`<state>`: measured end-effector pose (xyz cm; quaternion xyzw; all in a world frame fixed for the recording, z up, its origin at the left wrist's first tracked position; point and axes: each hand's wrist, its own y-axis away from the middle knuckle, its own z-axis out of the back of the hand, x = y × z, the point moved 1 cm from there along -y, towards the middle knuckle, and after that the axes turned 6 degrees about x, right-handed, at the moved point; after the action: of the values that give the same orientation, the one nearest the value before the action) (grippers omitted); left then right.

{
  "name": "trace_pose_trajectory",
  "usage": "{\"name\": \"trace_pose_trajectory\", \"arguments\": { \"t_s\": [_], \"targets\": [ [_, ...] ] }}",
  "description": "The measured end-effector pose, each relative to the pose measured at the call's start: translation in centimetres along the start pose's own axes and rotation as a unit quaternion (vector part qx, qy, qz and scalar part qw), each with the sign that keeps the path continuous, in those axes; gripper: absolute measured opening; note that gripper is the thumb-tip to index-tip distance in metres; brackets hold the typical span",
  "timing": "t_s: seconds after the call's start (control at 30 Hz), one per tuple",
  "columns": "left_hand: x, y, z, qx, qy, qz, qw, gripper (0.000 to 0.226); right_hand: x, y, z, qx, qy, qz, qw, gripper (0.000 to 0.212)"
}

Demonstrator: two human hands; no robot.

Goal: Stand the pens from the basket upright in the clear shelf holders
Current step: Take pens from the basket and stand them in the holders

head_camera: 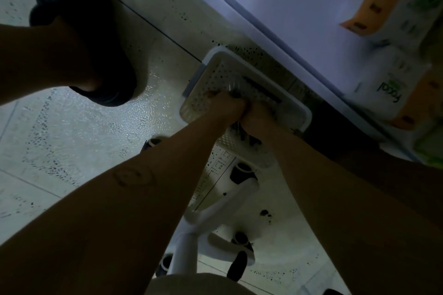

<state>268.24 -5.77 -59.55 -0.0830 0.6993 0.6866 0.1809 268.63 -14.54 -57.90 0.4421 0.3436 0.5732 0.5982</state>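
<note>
The pens (242,133) are down in the white perforated basket (215,51), just past centre toward 1 o'clock in my feed. My left hand (229,105) and right hand (257,121) are pressed knuckle to knuckle over it. Both have their fingers curled around what I take to be one bundle, its dark ends poking out at 6 o'clock of the fists. The light is poor, so I can't count them. One black pen (262,90) lies loose on the basket bottom at 1 o'clock of my hands.

I judge this as the gathering step, with nothing shelved yet. Next I need to lift the bundle clear without shedding any and find the clear holders, which are not in view.

The basket sits on the tiled floor (84,127) against a white shelf unit (287,19). At 3 o'clock are orange-banded packs (388,93), one reading "facial"; the other print is blurred. A white swivel-chair base (215,213) is at 6 o'clock and a dark shoe (107,79) at 10.
</note>
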Motion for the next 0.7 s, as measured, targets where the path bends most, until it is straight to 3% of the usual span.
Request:
{"name": "trace_pose_trajectory", "arguments": {
  "t_s": [0.07, 0.1, 0.13, 0.23, 0.37, 0.5, 0.7],
  "targets": [
    [0.4, -0.2, 0.0, -0.021, -0.01, -0.013, 1.0, 0.033, -0.2, -0.2, 0.1, 0.0, -0.103, -0.011, 0.995, 0.022],
    [0.6, -0.2, 0.1, -0.035, -0.014, -0.019, 0.999, 0.03, 0.0, -0.5, -0.1, 0.007, -0.247, -0.037, 0.968, 0.023],
    [0.9, -0.3, 0.3, -0.048, -0.022, -0.026, 0.998, 0.029, -0.5, -1.2, -0.6, 0.0, -0.315, -0.02, 0.949, 0.03],
    [1.2, -0.3, 1.1, -0.068, -0.062, -0.054, 0.994, 0.022, -1.8, -1.6, -1.2, -0.053, -0.237, 0.032, 0.97, 0.034],
    [0.5, 0.4, 2.4, -0.077, -0.053, -0.087, 0.992, 0.004, -2.1, -0.6, -0.2, -0.062, -0.25, 0.076, 0.963, 0.012],
    [-0.3, 2.1, 3.1, -0.082, -0.036, -0.138, 0.986, 0.005, -2.1, 0.1, 1.2, -0.087, -0.25, 0.083, 0.961, 0.031],
    [-1.1, 5.1, 4.3, -0.081, -0.038, -0.154, 0.984, 0.015, -2.1, 3.1, 2.2, -0.112, -0.23, 0.094, 0.962, 0.017]
  ]
}}
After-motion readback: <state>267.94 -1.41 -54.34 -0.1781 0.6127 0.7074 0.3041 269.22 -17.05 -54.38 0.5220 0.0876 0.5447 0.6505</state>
